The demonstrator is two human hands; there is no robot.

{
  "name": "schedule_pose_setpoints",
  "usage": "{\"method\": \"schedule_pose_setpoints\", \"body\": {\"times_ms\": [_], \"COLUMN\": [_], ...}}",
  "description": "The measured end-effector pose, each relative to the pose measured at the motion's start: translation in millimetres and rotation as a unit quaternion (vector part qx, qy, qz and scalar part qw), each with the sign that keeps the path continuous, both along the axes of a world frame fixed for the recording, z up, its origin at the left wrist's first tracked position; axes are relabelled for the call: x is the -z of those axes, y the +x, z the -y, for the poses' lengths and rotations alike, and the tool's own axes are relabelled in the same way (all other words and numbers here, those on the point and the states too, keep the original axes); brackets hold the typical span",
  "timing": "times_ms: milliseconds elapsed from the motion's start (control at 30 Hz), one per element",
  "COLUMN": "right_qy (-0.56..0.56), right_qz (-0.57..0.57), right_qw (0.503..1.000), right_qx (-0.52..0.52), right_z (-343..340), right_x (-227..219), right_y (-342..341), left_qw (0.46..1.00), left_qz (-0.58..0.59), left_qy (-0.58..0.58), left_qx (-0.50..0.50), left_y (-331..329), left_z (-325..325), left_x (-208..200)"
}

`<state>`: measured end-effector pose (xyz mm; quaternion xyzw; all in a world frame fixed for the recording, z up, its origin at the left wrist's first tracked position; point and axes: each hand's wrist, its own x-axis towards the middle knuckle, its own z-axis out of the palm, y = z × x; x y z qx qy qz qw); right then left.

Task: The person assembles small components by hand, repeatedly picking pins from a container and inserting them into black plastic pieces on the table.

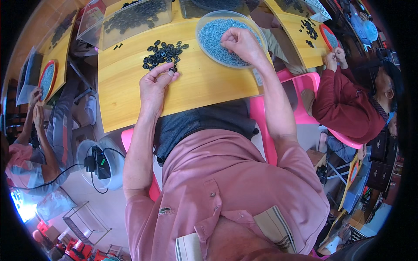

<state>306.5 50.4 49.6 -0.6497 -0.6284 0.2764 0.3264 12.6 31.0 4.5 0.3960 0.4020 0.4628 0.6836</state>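
Observation:
My left hand (155, 83) is closed at the fingertips on a small black oval piece (173, 69), held just over the yellow table. Right beside those fingers lies a loose pile of black oval pieces (162, 55), which look like plastic with holes in them. My right hand (244, 43) is above a clear round tub (203, 51) full of small blue-grey metal screws (213, 32). Its thumb and forefinger are pinched together; whatever is between them is too small to make out.
A clear bin (93, 37) of more black pieces stands at the table's far left, near two small dark parts (118, 46). Co-workers sit at yellow tables on both sides, with red-rimmed trays (48, 80) of screws. A pink chair (305, 80) stands at my right.

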Motion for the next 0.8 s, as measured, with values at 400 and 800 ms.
{"method": "schedule_pose_setpoints", "body": {"times_ms": [400,800], "right_qy": [0.049,0.008], "right_qz": [0.234,0.124], "right_qw": [0.968,0.991], "right_qx": [-0.069,-0.039], "right_z": [13.6,6.0], "right_x": [-9.0,-7.4], "right_y": [-16.2,-9.6], "left_qw": [1.0,1.0], "left_qz": [-0.016,-0.027], "left_qy": [0.005,0.008], "left_qx": [0.004,0.01], "left_y": [-0.4,0.6], "left_z": [-0.2,0.1], "left_x": [2.5,0.5]}}
